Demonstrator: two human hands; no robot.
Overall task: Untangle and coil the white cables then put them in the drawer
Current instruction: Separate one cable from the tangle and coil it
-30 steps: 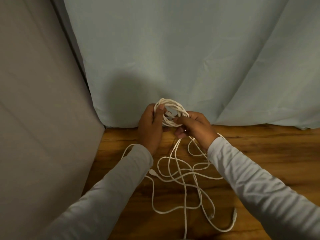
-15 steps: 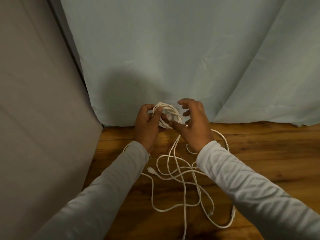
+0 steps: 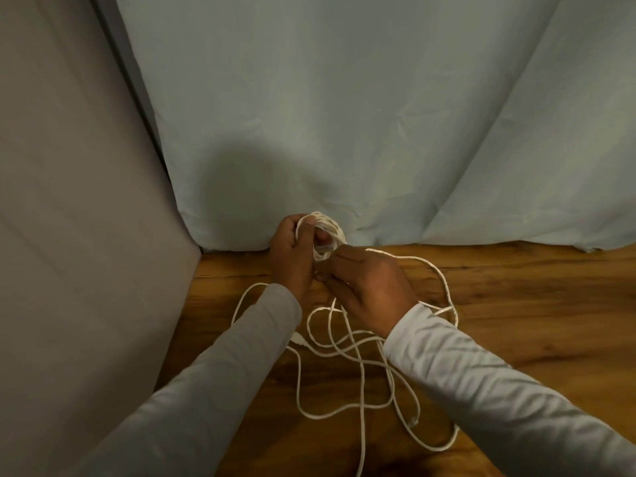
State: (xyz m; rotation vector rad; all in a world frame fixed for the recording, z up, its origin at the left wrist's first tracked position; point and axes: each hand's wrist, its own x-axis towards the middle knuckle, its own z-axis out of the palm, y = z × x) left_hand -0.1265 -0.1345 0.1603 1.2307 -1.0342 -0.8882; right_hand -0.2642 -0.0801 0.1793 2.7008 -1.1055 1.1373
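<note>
Two hands are holding a small coil (image 3: 329,229) of white cable above a wooden worktop (image 3: 523,304).

The left hand (image 3: 292,258) is gripping the coil, its fingers (image 3: 307,222) curling round the loops, in front of a pale blue cloth (image 3: 344,115). The right hand (image 3: 370,287) is touching the left, its fingers (image 3: 340,258) curling in and pinching a strand beside the coil. The remaining white cables (image 3: 344,352) are lying in loose, tangled loops on the worktop between the grey sleeves (image 3: 237,373). A grey panel (image 3: 69,235) is standing at the left.
</note>
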